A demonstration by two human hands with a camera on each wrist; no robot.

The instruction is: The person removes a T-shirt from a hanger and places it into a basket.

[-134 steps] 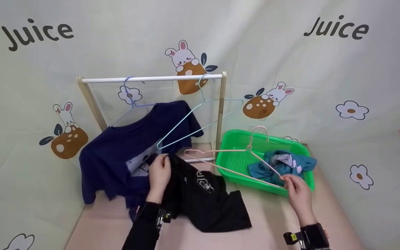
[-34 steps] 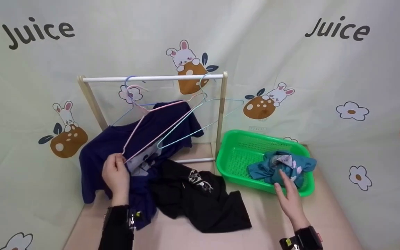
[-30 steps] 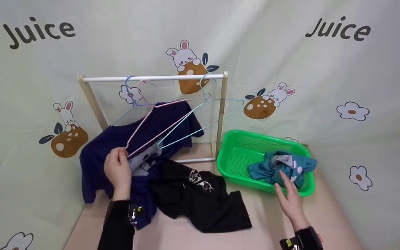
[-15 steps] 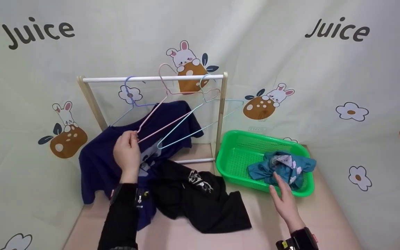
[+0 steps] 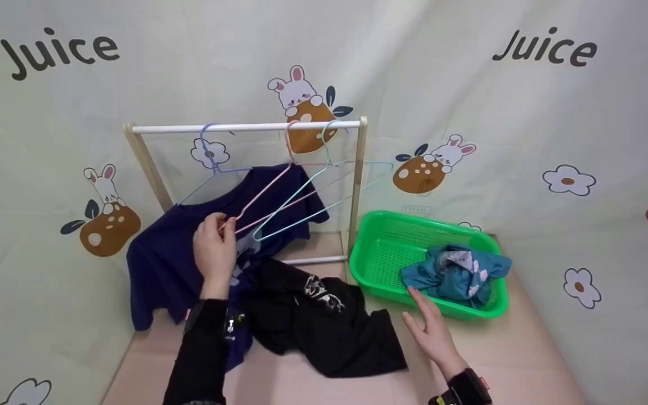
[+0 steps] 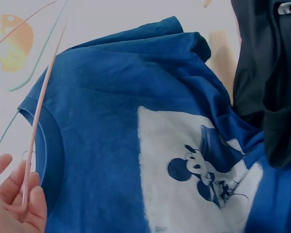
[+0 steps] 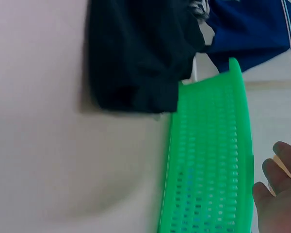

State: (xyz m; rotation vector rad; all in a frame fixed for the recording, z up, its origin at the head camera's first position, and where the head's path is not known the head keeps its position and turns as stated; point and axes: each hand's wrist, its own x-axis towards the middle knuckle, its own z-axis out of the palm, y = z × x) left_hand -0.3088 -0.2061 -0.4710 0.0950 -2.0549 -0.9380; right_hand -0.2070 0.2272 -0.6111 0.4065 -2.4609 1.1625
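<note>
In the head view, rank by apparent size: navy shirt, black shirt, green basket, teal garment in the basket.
1. Navy shirt
2. Black shirt and green basket: they look alike, too close to rank.
3. Teal garment, clearly smallest.

Pink floor (image 5: 324, 388) bears black shirt (image 5: 329, 326), green basket (image 5: 383, 264), seemingly rack (image 5: 245, 128).

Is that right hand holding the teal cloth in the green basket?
No, the right hand is open beside the green basket, holding nothing, while the teal cloth lies inside it untouched.
</note>
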